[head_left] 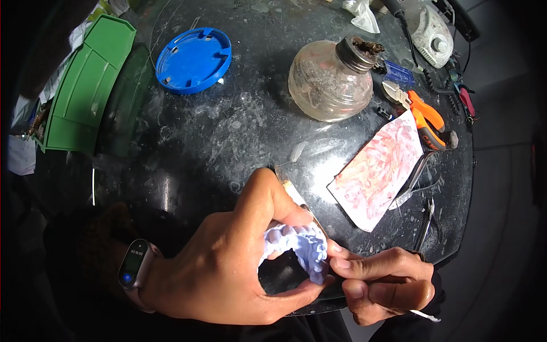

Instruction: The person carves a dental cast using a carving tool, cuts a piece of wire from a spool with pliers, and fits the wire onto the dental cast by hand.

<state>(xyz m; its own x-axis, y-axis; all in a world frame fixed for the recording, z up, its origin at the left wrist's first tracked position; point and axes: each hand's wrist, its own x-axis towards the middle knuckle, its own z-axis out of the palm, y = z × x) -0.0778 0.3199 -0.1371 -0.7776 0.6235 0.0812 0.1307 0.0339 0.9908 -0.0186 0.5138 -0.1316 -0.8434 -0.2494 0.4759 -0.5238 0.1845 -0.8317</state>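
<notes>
A pale lilac, horseshoe-shaped dental cast with moulded teeth [311, 248] is held over the table's near edge. My left hand [228, 262] is closed around it, thumb and fingers gripping its outer sides. At the cast's right side, my right hand [387, 279] is pinched closed, fingertips close against the cast. From under that hand juts the end of a thin white stick [425, 315]; the rest of it is hidden in the fingers. A narrow, blade-like strip [294, 194] shows behind my left fingers, and I cannot tell whether it touches the cast.
A stained paper pad [379, 171] lies right of the hands. Beyond are orange-handled cutting pliers [424, 111], a glass spirit burner [330, 82] and a white device [434, 40]. A blue round lid [194, 60] and a green tray [85, 85] are at left.
</notes>
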